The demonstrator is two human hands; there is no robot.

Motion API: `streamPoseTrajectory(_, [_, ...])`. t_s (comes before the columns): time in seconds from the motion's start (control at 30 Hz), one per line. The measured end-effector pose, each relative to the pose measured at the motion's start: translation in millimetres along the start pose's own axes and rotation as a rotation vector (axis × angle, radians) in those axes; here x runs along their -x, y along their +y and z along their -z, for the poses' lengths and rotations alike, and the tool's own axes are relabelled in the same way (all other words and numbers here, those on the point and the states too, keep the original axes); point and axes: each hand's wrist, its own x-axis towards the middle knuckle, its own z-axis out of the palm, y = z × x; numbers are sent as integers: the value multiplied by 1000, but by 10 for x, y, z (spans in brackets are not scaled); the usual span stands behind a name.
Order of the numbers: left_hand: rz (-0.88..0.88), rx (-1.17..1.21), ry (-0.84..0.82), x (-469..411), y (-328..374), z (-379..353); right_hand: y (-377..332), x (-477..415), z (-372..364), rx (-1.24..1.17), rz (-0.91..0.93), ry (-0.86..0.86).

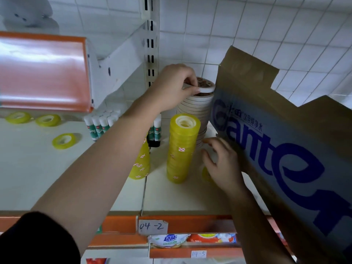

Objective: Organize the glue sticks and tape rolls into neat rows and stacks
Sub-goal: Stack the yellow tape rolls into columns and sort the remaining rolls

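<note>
My left hand [174, 86] pinches a white tape roll [204, 88] lying on top of a tall stack of white tape rolls [198, 109] at the back of the shelf. In front stands a yellow tape stack [182, 149]; a second yellow stack [141, 162] is partly hidden behind my left forearm. My right hand [222, 164] hovers with spread fingers low beside the white stack, against a cardboard box. A yellow roll [205, 174] peeks out under it. Glue sticks [102, 122] stand in rows at the back. Three loose yellow rolls [63, 141] lie to the left.
A large cardboard box [285, 141] with blue lettering leans in from the right, crowding the shelf [38, 178]. An upper shelf with an orange price strip [43, 73] overhangs the left. Label strips [152, 226] run along the shelf front, with goods below.
</note>
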Motion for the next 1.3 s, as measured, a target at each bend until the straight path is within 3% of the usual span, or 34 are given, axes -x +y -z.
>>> streamPoseTrajectory(0.4, [49,15,-103,43,0,51,48,30,-15,21,-58,5])
streamPoseTrajectory(1.3, [52,1,-78,39,5,45,61,36,-7,58,-59,-1])
